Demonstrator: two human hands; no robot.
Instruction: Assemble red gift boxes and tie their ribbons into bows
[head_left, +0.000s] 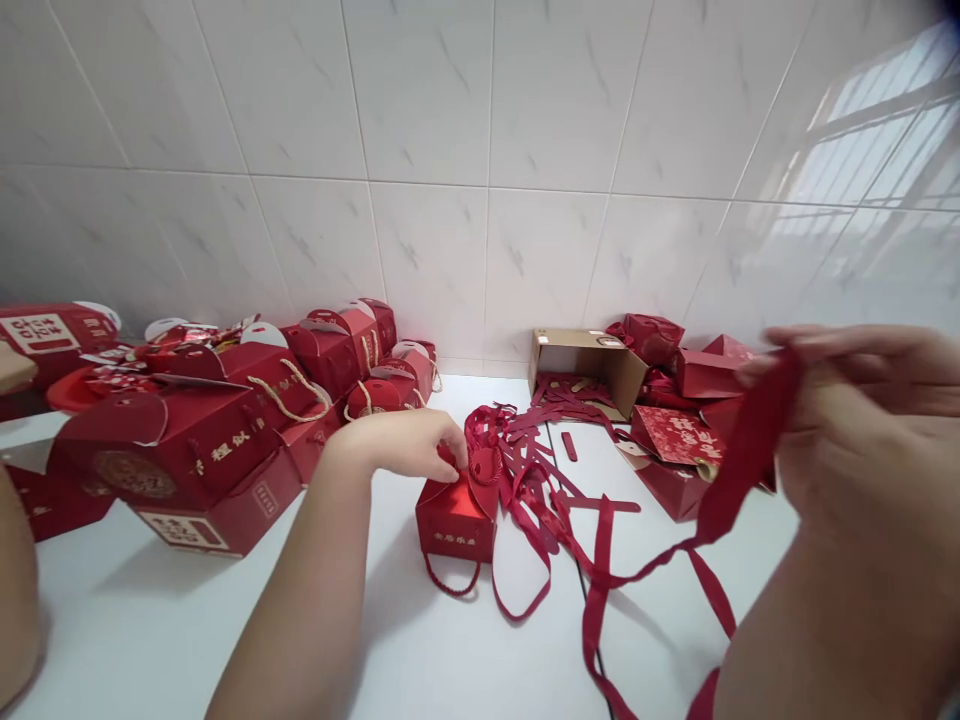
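Note:
A small red gift box [456,522] with gold characters and a red rope handle stands on the white table. My left hand [420,447] is at its top, fingers curled onto the upper flap, closed on the box. Raised at the right, my right hand [862,410] pinches a long dark red ribbon [739,465]. That ribbon hangs down from the fingers and trails in loops over the table to the right of the box. Beside the box lies a heap of red ribbons and strips [525,450].
Several larger red gift boxes [172,440] fill the left side. A cardboard box [626,375] holding red strips lies open near the tiled wall. Red boxes and bags [675,480] are piled at the right. Part of another person's arm [15,590] shows at the left edge.

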